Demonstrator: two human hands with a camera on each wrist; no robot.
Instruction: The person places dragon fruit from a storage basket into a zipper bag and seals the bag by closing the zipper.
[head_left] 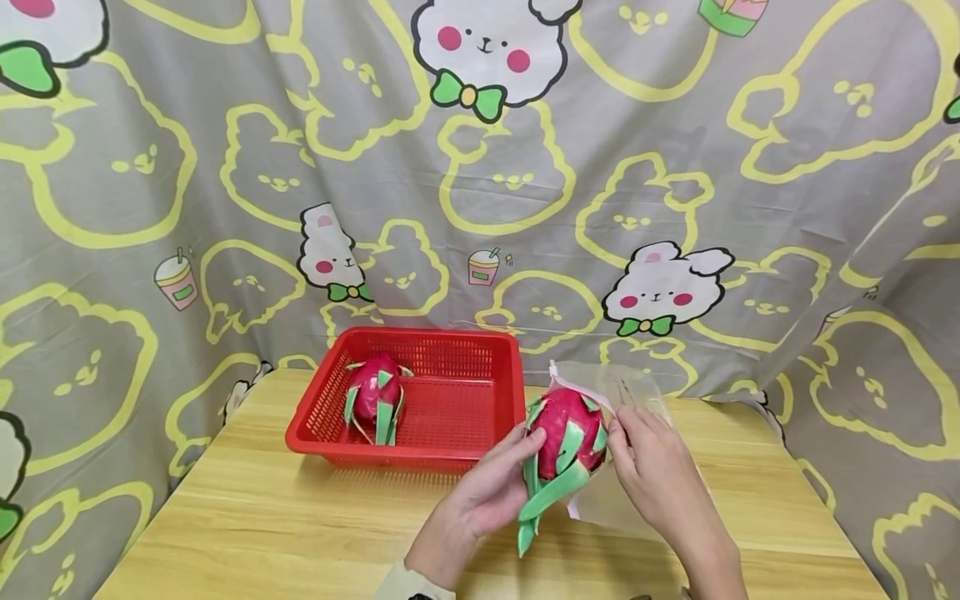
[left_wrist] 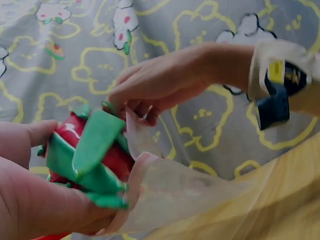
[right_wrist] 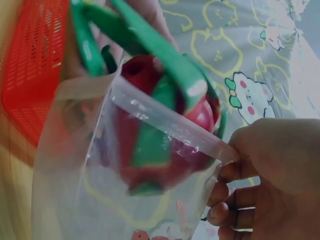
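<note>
Your left grip [head_left: 483, 493] clasps dragon fruit [head_left: 552, 423]; right grip [head_left: 654, 457] pinches frosted zip bag [head_left: 618, 504]; long leaf [head_left: 558, 490] could snag, tearing it.

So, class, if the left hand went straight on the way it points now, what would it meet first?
Beyond the dragon fruit it holds, the left hand would probably meet the translucent plastic bag first, though depth there is hard to judge.

Left hand [head_left: 491, 490] cupped, right hand [head_left: 654, 457] pinching, the 2 near each other
</note>
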